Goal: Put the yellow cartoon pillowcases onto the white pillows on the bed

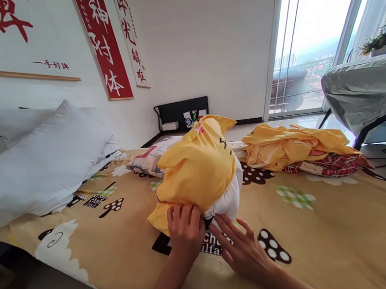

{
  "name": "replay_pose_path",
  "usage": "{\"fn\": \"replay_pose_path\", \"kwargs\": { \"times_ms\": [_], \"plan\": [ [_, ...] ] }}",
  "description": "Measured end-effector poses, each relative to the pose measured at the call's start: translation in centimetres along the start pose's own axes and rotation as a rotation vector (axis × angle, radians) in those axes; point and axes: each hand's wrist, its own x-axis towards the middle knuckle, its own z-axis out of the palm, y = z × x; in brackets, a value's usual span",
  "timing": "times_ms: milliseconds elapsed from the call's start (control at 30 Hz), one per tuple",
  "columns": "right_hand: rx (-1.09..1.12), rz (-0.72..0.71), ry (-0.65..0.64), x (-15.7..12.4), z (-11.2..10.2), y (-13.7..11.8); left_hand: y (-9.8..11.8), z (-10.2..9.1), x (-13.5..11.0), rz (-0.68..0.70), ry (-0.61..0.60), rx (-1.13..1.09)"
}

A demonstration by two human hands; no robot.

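A yellow pillowcase (190, 170) with a printed pattern covers most of a white pillow (229, 200), standing tilted on the bed. The bare white part of the pillow shows at its lower right. My left hand (185, 228) has its fingers curled over the pillowcase's lower edge and grips it. Beside it, my right hand (243, 247) rests its outstretched fingers against the bottom of the white pillow, thumb apart. Both hands are low, close to the bedspread (128, 245). What lies between the fingertips and the pillow's underside is hidden.
Two white pillows (42, 161) lean at the left by the wall. A patterned cushion (151, 159) lies behind the yellow pillowcase. Yellow cloth (286, 145) and red plaid fabric (327, 165) are heaped at the right. A covered table (371, 78) stands near the window.
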Motion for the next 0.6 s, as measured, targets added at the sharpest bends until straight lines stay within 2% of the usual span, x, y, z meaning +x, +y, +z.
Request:
{"fn": "replay_pose_path", "kwargs": {
  "times_ms": [133, 233, 333, 500, 567, 600],
  "plan": [
    [0.004, 0.02, 0.074, 0.0, 0.2, -0.2, 0.0, -1.0, 1.2, 0.127, 0.041, -0.06],
    [-0.024, 0.041, 0.161, 1.0, -0.1, 0.0, 0.2, -2.1, 3.0, 0.227, 0.059, -0.075],
    [-0.055, 0.071, 0.276, 2.9, -0.7, 0.6, 0.7, -3.5, 5.9, 0.301, 0.056, -0.095],
    [-0.07, 0.127, 0.513, 7.7, -2.3, 1.6, 2.3, -6.6, 11.9, 0.422, 0.063, -0.141],
    [-0.076, 0.148, 0.549, 9.7, -3.0, 1.8, 2.8, -7.8, 14.1, 0.475, 0.098, -0.137],
    [-0.084, 0.131, 0.523, 10.7, -3.4, 1.9, 3.0, -8.3, 15.1, 0.496, 0.114, -0.13]
  ]
}}
